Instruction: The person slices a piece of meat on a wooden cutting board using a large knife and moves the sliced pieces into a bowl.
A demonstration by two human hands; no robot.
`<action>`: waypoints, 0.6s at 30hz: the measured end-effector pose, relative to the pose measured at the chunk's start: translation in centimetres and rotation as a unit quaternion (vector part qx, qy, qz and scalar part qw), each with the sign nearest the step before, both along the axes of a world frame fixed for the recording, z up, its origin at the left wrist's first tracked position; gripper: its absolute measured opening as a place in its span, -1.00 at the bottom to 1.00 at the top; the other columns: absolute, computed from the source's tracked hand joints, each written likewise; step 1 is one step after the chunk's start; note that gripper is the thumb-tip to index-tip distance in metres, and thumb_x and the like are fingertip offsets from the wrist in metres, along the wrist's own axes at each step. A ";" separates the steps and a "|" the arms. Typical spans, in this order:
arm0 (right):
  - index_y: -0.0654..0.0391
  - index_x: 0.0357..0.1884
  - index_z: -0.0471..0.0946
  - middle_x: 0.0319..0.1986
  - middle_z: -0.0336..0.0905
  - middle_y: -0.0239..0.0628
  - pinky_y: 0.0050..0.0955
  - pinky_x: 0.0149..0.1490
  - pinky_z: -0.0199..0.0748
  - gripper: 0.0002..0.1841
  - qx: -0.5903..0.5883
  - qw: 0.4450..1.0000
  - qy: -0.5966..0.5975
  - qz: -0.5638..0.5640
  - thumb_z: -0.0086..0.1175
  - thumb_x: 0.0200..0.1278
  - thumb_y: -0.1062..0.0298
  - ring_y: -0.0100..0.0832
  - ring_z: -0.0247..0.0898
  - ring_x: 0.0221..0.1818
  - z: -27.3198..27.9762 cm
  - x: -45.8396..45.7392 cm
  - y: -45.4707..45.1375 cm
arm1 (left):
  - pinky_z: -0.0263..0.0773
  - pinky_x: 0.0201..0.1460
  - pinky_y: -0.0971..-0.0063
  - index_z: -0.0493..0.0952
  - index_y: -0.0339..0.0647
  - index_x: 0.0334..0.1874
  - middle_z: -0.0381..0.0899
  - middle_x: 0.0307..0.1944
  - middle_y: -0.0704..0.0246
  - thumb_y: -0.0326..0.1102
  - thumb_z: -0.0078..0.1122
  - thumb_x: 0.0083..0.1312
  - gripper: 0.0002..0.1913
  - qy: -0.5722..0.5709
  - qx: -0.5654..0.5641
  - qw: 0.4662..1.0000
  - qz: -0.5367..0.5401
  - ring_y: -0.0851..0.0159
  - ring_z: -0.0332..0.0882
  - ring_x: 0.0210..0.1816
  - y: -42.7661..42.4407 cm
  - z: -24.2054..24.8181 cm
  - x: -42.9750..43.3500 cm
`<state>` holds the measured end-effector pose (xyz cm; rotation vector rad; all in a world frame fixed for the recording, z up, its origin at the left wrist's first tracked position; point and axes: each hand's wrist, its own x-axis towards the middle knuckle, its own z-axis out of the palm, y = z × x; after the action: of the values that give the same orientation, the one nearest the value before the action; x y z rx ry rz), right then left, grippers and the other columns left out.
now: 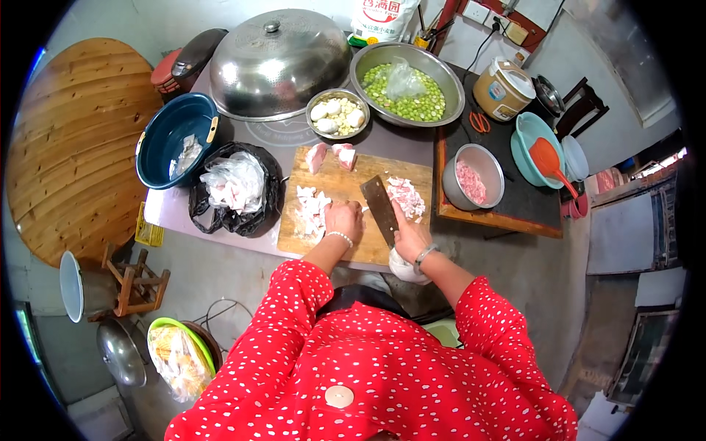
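Observation:
On a wooden cutting board (364, 251) my right hand (411, 238) grips a cleaver (379, 204), its blade pointing up and left, with a white cloth (405, 268) bunched at the handle. My left hand (345, 220) rests on the board left of the blade, fingers curled; whether meat lies under them is hidden. Pale sliced meat (311, 212) lies beside that hand. Finely chopped pink meat (406, 197) is heaped right of the blade. Larger chunks of raw meat (316, 157) sit at the board's top edge.
Left of the board stand a black plastic bag (268, 193) and a blue tub (142, 165). Behind it are a large steel lid (276, 66), a bowl of eggs (337, 138) and a basin of green beans (455, 91). A pot (497, 190) with minced meat stands right.

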<state>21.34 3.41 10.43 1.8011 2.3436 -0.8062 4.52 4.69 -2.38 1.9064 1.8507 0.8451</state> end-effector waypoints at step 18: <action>0.04 0.34 -0.34 -0.36 0.51 0.10 -0.13 -0.19 0.38 -0.17 -0.045 0.996 -0.044 0.061 -0.23 -0.01 0.49 -0.01 0.47 -0.32 -0.2 -3.5 1.4 | 0.21 -0.17 0.27 0.55 -0.06 -0.61 0.57 -0.52 0.29 -0.28 0.05 -0.05 -0.89 0.150 -0.094 0.984 0.007 0.19 0.51 -0.39 0.9 1.6 0.9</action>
<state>17.87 4.86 10.21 1.6067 2.2972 -0.7847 5.45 5.56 -0.74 1.9881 2.0323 0.3835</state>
